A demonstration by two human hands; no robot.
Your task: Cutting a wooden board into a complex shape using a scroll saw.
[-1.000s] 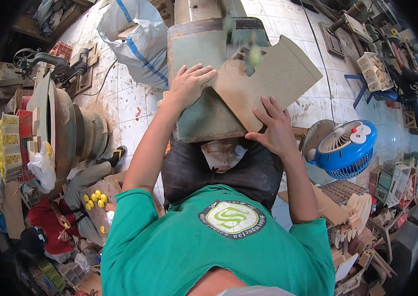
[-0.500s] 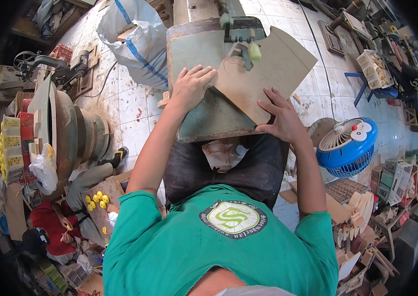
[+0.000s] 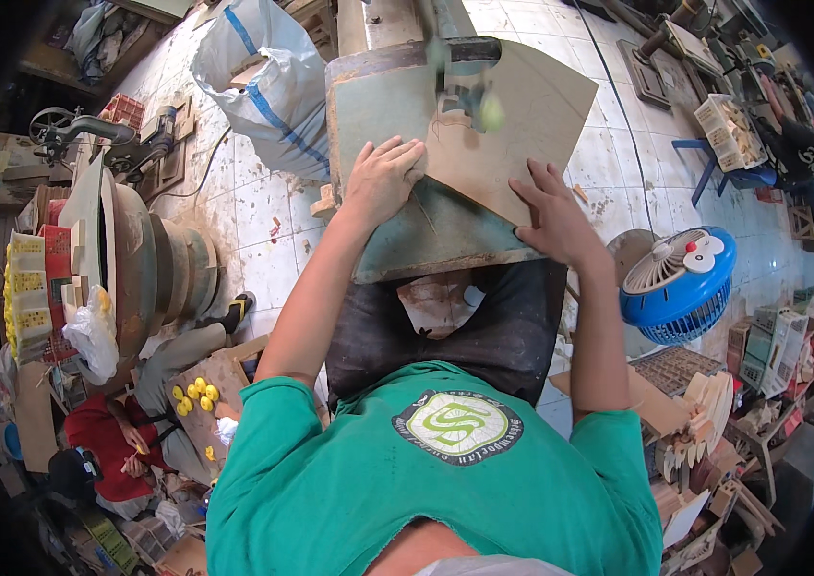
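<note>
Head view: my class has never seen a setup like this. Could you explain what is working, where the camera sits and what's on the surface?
There is no robot: a person works bare-handed. A wide camera worn on the head looks down; straight edges bend near the rim. A flat brown board lies on a grey-green table. The right hand rests, spread, on the board's right side; the left hand lies by its left edge. Over the board, a pale green part is blurred.
</note>
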